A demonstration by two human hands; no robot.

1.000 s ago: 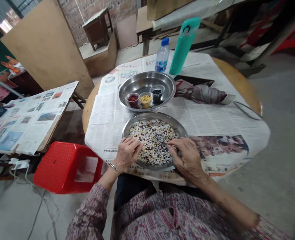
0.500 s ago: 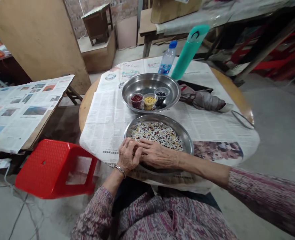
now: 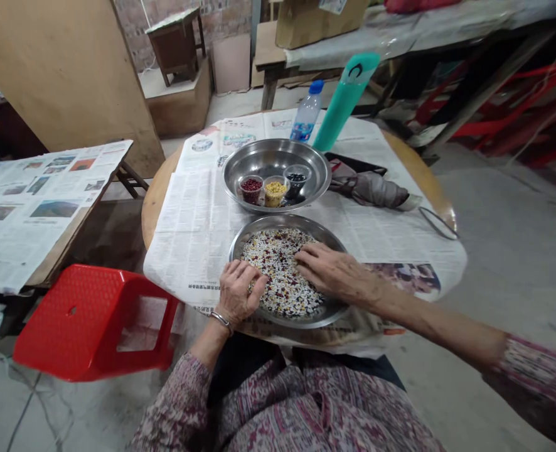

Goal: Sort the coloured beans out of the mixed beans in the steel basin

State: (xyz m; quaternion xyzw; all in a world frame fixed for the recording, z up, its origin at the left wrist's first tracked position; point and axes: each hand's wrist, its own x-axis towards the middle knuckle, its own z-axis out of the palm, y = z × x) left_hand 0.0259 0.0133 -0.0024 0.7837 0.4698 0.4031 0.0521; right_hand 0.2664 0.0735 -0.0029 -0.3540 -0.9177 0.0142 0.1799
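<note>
In front of me, a round steel basin (image 3: 326,235) holds mixed grains and beans (image 3: 278,260), mostly white with dark red, yellow and black ones. My left hand (image 3: 241,290) is curled over the basin's left rim, its thumb bent inward; whatever lies under its fingers is hidden. On the right side my right hand (image 3: 326,269) reaches in, bent fingertips together against the grains, so anything between them is out of sight. Behind it stands a second steel basin (image 3: 276,146) with three clear cups: red beans (image 3: 251,186), yellow beans (image 3: 275,189) and black beans (image 3: 297,178).
A newspaper-covered round table (image 3: 184,238) carries both basins. A water bottle (image 3: 307,113), a green tumbler-like container (image 3: 346,103) and a folded grey umbrella (image 3: 372,188) stand or lie beyond. Left of me is a red plastic stool (image 3: 71,320) beside a newspaper-covered bench (image 3: 47,207).
My right hand has moved right, away from the left hand, to the right part of the grains. My left hand stays at the left rim. The view has shifted slightly.
</note>
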